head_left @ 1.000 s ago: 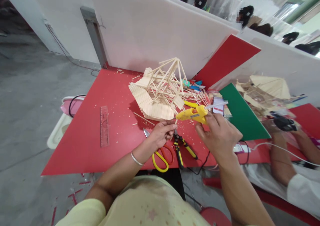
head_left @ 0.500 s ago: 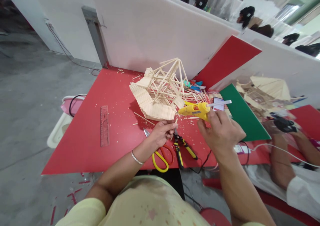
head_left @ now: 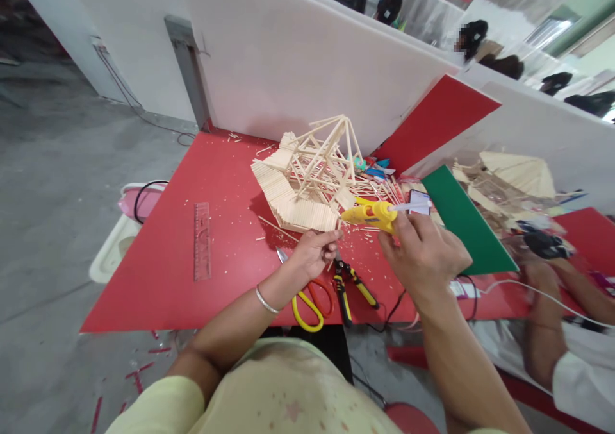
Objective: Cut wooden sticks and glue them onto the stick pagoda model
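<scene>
On the red board [head_left: 158, 242] stands a model built of thin wooden sticks [head_left: 307, 209], with a stepped strip around an open frame. My left hand [head_left: 314, 253] is at its near right corner, fingers pinched on a short wooden stick that barely shows at the fingertips. My right hand [head_left: 423, 254] grips a yellow glue gun [head_left: 372, 216], a clear glue stick poking out of its back. Its nozzle points left, close to the left fingertips. Below the left hand lie scissors [head_left: 310, 312] with yellow and red handles, and black-and-yellow pliers [head_left: 348, 286].
A clear ruler [head_left: 202, 242] lies on the left. Behind the model are loose sticks [head_left: 379, 190] and a phone [head_left: 419, 202]. A green board [head_left: 468, 222] stands to the right, beside a co-worker's arms [head_left: 548, 306]. A white partition [head_left: 298, 56] rises behind.
My left hand has moved slightly up to the model's corner, its index finger now straighter. The glue gun has shifted a little left and down toward it.
</scene>
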Tool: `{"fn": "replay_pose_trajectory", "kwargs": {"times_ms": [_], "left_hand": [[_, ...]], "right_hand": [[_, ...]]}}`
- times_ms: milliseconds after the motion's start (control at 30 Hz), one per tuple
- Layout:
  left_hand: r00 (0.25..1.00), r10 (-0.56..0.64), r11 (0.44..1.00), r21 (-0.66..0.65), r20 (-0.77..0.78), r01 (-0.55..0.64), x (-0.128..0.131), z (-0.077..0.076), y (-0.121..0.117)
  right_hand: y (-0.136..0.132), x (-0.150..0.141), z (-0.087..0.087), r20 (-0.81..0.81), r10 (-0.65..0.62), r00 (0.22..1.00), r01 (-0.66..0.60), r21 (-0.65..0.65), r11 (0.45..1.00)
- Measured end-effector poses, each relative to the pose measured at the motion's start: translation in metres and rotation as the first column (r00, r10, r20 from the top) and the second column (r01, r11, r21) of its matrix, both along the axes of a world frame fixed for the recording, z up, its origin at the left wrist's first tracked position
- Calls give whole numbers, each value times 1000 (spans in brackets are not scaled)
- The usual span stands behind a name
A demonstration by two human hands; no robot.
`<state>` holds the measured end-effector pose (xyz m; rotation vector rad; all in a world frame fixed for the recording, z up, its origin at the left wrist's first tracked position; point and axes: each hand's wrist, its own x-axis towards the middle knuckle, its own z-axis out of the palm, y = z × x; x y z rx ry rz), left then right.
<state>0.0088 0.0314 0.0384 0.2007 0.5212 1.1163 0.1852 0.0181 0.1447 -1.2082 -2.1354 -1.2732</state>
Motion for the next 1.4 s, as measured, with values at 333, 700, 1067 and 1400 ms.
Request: {"fn": "replay_pose_trajectory", "kwargs": {"times_ms": [333,700,1067,1400], "left_hand": [[998,68,997,-49,7,-68,3,8,-3],[998,58,994,-93,-12,-59,2,9,0],[997,-62,997,-51,45,64,-10,12,-2],[982,-182,983,2,56,182,-16,-8,-4]], "right_hand": [[-2,4,-3,-8,-42,999,42,-18,999],[-6,7,-6,-26,-107,994,105,-60,993],[-4,7,-10,-41,-88,995,86,-47,995],[-3,5,-7,-25,-48,999,48,8,999]]}}
